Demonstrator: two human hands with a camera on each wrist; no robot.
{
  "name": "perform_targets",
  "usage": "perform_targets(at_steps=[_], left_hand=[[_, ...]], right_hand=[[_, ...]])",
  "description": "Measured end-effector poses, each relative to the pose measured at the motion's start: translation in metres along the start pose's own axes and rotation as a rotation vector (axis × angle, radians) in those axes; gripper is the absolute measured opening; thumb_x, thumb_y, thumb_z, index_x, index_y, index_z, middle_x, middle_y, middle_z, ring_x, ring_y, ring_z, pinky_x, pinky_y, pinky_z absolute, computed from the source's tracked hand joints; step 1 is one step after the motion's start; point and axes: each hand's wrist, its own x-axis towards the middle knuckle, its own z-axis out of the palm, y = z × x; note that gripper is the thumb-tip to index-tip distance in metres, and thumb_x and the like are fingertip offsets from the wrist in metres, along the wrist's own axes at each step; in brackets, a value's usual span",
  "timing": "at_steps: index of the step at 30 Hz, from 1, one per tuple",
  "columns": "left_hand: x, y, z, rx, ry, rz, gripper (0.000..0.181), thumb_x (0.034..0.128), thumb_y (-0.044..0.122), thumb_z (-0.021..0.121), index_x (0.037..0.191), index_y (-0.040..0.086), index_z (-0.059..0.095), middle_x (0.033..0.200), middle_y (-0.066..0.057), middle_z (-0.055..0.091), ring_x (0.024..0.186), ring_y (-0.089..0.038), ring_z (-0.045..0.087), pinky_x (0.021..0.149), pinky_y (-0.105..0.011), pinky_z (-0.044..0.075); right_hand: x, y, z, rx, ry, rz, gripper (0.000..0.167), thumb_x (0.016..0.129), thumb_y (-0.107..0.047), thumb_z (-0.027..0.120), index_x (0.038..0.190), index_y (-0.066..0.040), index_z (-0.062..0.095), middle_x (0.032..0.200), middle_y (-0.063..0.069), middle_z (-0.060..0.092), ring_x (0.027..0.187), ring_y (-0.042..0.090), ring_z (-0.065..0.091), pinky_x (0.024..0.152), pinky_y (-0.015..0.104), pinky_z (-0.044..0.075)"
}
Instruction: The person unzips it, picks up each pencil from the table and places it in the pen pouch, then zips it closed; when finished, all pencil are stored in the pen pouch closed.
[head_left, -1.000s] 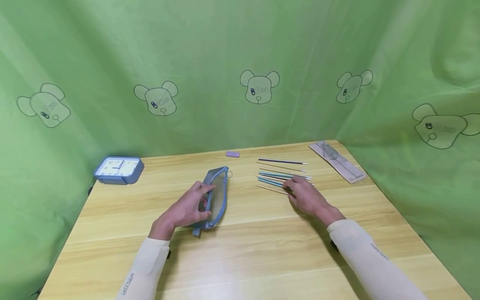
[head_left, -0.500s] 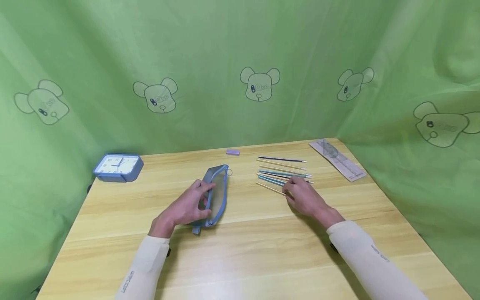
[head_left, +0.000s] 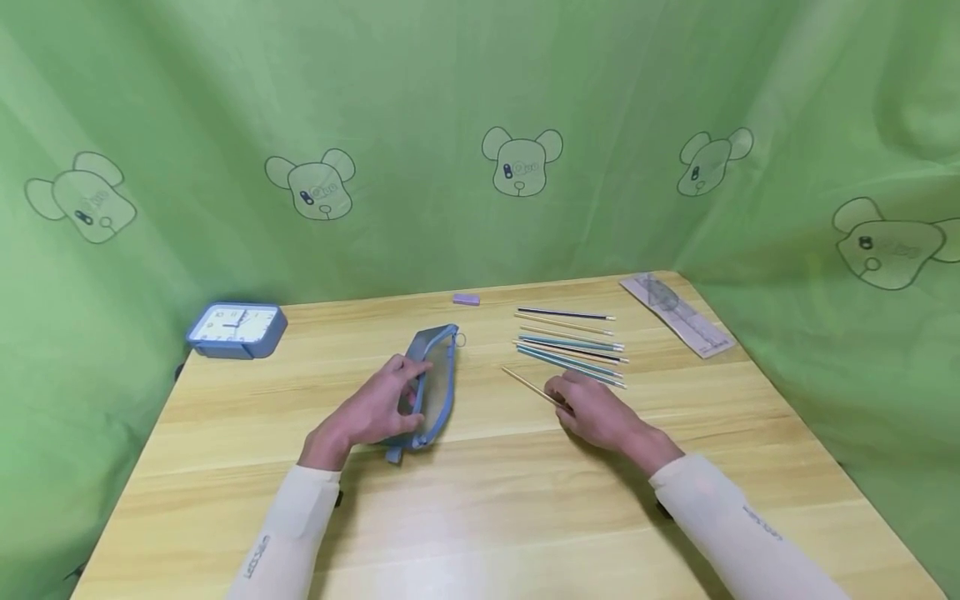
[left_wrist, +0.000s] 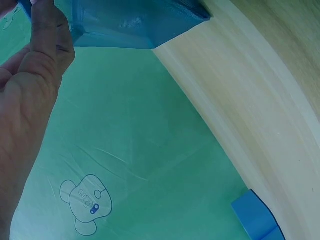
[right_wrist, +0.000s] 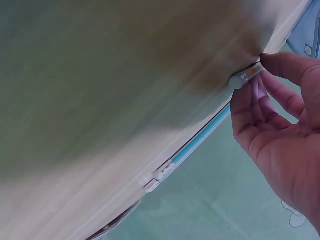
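A blue mesh pencil case (head_left: 448, 400) lies unzipped on the table, its opening facing right. My left hand (head_left: 378, 404) grips its near-left edge, thumb and fingers on the rim; the left wrist view shows the blue mesh (left_wrist: 125, 22) beside the fingers. Between thumb and fingers my right hand (head_left: 596, 408) pinches a yellow pencil (head_left: 525, 381), which points up and left. Its pale eraser end (right_wrist: 237, 81) sticks out of the pinch in the right wrist view. Just beyond that hand, several blue, yellow and dark pencils (head_left: 570, 343) lie roughly side by side.
A blue clock (head_left: 237, 330) stands at the back left of the wooden table (head_left: 480, 517). Near the back edge lies a purple eraser (head_left: 467, 299). At the back right is a packaged ruler set (head_left: 678, 315). A green curtain (head_left: 420, 75) surrounds the table.
My right hand has drawn the yellow pencil toward me and slightly left, apart from the other pencils. The left hand stays at the pencil case. The head view has tilted slightly down.
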Motion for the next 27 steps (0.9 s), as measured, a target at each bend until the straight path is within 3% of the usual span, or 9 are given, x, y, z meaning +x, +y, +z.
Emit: perform_targets(at_steps=[7,14,22,27], left_hand=[[0.001,-0.001,0.0,0.01,0.001,-0.004,0.084,0.0877,0.004,0.082,0.162,-0.002,0.043,0.125,-0.014,0.053,0.101,-0.018,0.061,0.084,-0.032,0.059],[0.002,-0.002,0.0,0.018,0.008,-0.003,0.084,0.0874,0.003,0.082,0.161,-0.001,0.044,0.125,-0.014,0.053,0.099,-0.018,0.061,0.081,-0.026,0.057],[0.001,-0.002,0.0,0.014,0.006,-0.008,0.084,0.0877,0.002,0.082,0.162,-0.002,0.043,0.126,-0.014,0.052,0.1,-0.017,0.061,0.082,-0.025,0.056],[0.002,-0.001,0.001,0.012,0.006,-0.005,0.084,0.0877,0.003,0.082,0.161,-0.003,0.043,0.126,-0.014,0.052,0.1,-0.017,0.06,0.082,-0.025,0.055]], right_hand=[[0.008,-0.007,0.006,-0.003,0.019,-0.031,0.021,0.095,0.001,0.073,0.114,-0.006,0.073,0.094,0.001,0.063,0.081,0.012,0.054,0.071,0.029,0.053],[0.01,-0.012,0.005,0.012,0.011,-0.035,0.024,0.094,0.005,0.071,0.116,-0.004,0.073,0.094,0.004,0.065,0.081,0.012,0.056,0.069,0.028,0.055],[0.011,-0.019,0.005,0.045,-0.037,0.032,0.031,0.086,0.009,0.071,0.115,-0.003,0.071,0.088,0.003,0.06,0.076,0.014,0.051,0.062,0.023,0.046],[0.011,-0.025,0.006,0.121,-0.067,0.112,0.039,0.082,0.011,0.071,0.118,-0.003,0.068,0.088,0.003,0.058,0.077,0.016,0.051,0.063,0.025,0.046]])
